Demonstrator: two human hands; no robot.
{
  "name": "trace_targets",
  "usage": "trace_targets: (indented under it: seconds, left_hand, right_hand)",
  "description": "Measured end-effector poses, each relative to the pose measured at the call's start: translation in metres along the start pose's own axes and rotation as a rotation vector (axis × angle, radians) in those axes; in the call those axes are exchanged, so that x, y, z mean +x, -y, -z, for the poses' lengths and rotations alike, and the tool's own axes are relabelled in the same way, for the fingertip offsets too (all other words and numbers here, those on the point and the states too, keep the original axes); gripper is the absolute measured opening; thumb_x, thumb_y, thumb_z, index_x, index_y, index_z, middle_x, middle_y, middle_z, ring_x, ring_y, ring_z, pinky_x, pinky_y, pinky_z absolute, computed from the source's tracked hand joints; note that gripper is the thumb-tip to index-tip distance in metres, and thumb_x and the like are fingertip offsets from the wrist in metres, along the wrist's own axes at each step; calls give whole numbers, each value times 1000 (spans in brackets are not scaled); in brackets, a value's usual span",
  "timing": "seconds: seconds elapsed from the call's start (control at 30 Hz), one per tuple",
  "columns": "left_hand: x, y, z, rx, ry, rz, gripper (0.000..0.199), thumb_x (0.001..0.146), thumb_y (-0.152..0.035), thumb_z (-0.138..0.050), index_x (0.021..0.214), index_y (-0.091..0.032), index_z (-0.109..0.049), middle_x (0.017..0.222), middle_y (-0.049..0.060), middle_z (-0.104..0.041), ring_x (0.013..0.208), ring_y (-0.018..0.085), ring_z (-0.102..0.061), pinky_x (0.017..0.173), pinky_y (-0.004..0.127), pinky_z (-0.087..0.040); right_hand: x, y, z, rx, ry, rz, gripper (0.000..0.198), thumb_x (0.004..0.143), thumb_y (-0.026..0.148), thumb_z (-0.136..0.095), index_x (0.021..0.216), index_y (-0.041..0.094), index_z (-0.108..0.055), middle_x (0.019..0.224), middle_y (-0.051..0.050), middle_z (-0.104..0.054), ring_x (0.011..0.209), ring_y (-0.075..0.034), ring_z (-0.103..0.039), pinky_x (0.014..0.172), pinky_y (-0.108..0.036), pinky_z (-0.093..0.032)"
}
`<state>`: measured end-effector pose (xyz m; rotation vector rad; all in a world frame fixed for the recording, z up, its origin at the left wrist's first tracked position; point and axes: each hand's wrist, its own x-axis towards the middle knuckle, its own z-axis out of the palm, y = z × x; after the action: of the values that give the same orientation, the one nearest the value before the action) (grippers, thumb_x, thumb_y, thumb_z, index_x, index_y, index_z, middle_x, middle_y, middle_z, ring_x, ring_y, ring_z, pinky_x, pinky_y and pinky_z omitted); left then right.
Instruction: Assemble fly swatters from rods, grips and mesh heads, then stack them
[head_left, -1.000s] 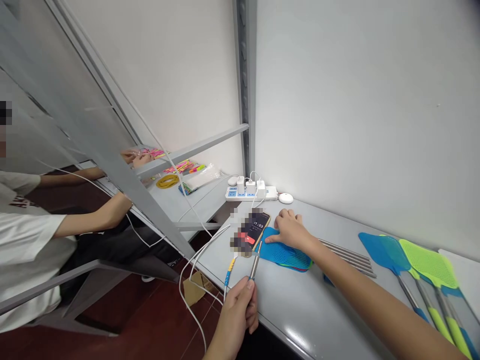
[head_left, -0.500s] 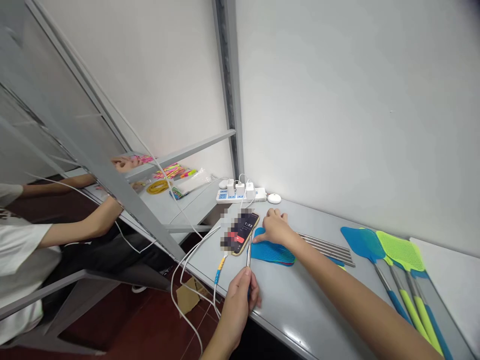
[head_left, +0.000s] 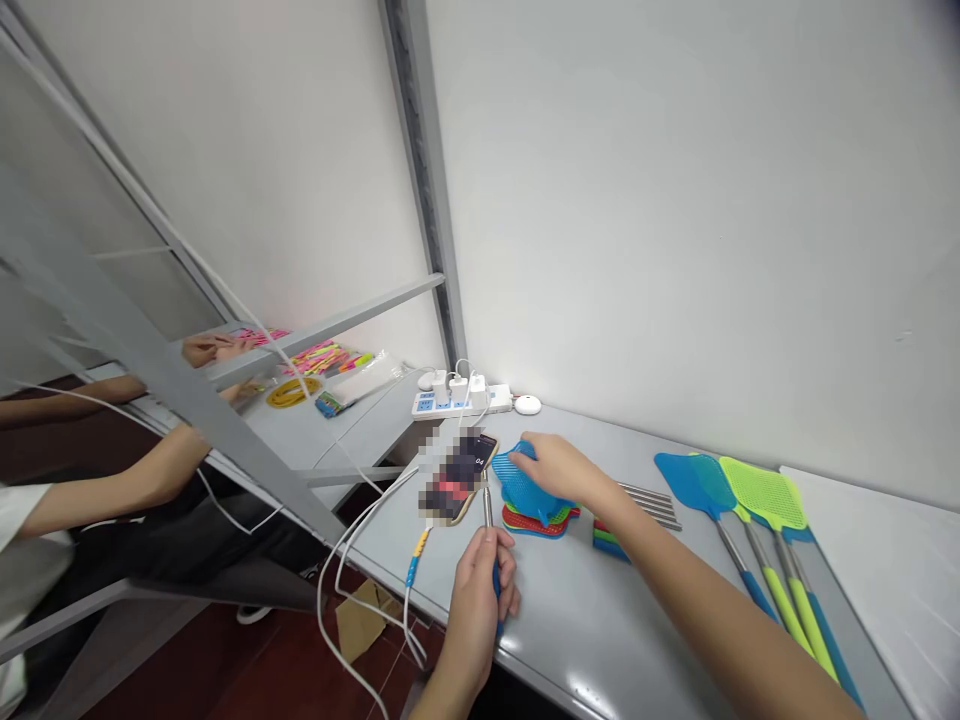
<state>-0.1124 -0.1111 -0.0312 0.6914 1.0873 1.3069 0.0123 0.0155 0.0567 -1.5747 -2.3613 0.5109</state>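
My left hand (head_left: 486, 580) is closed around a fly swatter handle (head_left: 488, 502), a steel rod with a blue grip, pointing away from me above the near edge of the desk. My right hand (head_left: 559, 468) grips a blue mesh fly swatter head (head_left: 531, 488), tilted up off a stack. Beneath it lie more swatter heads, with a red one (head_left: 534, 524) and green edges showing. Part of the blue head is hidden by my right fingers. Several steel rods (head_left: 652, 503) lie beyond my right forearm, with coloured grips (head_left: 609, 540) partly covered by it.
Assembled blue and green fly swatters (head_left: 765, 495) lie at the right. A phone (head_left: 459, 482) with a charging cable (head_left: 417, 556) lies left of the stack. Behind are a power strip (head_left: 461, 402) and a white round case (head_left: 527, 405). Past the metal frame, another person's arm (head_left: 127, 470) rests by a neighbouring desk.
My right hand has raised the blue swatter head off the stack, exposing the red and green ones. My left hand still holds the handle. The view has turned slightly right.
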Motion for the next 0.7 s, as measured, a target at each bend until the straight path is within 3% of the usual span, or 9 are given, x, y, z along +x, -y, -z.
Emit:
trace_targets:
  seconds: [0.1, 0.17, 0.27, 0.37, 0.43, 0.53, 0.7]
  left_hand:
    - [4, 5, -17, 83, -6, -59, 42, 89, -60, -43, 86, -19, -55, 52, -9, -33, 36, 4, -24, 38, 19, -28]
    - [8, 7, -30, 229, 48, -119, 41, 90, -57, -44, 91, -19, -59, 52, -7, -38, 40, 7, -35, 41, 19, -33]
    - [13, 9, -52, 549, 212, -292, 31, 92, -45, -49, 101, -20, -64, 73, 1, -60, 71, 15, -58, 66, 24, -47]
    - [19, 13, -73, 830, 424, -448, 27, 94, -37, -46, 105, -23, -66, 88, 4, -66, 87, 19, -61, 78, 27, -47]
    - [24, 19, -85, 977, 515, -536, 28, 95, -35, -45, 110, -24, -65, 89, 4, -66, 84, 19, -61, 74, 28, -47]
    - [33, 29, -98, 1157, 534, -670, 30, 94, -36, -46, 117, -25, -62, 90, 5, -66, 81, 20, -61, 70, 29, -46]
    - [49, 35, -106, 1319, 477, -880, 27, 95, -35, -47, 116, -26, -62, 86, 4, -63, 79, 20, -58, 69, 32, -40]
  right_hand:
    - [-44, -23, 24, 69, -105, -90, 45, 98, 49, -24, 94, 21, -59, 72, -3, -62, 61, -16, -51, 56, -26, -32]
    - [-76, -46, 34, 343, -263, -154, 46, 96, 54, -30, 86, 21, -60, 66, 0, -60, 58, -15, -50, 56, -26, -35]
    - [-119, -88, 37, 702, -563, -330, 41, 87, 58, -48, 88, 20, -64, 77, -2, -66, 70, -18, -58, 66, -28, -43]
    - [-151, -124, 30, 1001, -812, -550, 44, 79, 59, -59, 94, 18, -67, 80, -3, -70, 72, -20, -62, 65, -29, -47]
    - [-165, -139, 23, 1107, -977, -631, 44, 77, 59, -62, 92, 17, -67, 75, -2, -69, 67, -19, -62, 60, -28, -47]
    - [-173, -150, 17, 1226, -1185, -694, 42, 76, 58, -63, 90, 18, -64, 73, 0, -68, 60, -16, -61, 56, -27, -47]
    - [-177, -157, 11, 1216, -1323, -701, 42, 78, 58, -60, 85, 17, -62, 67, 2, -63, 56, -14, -59, 55, -27, -46]
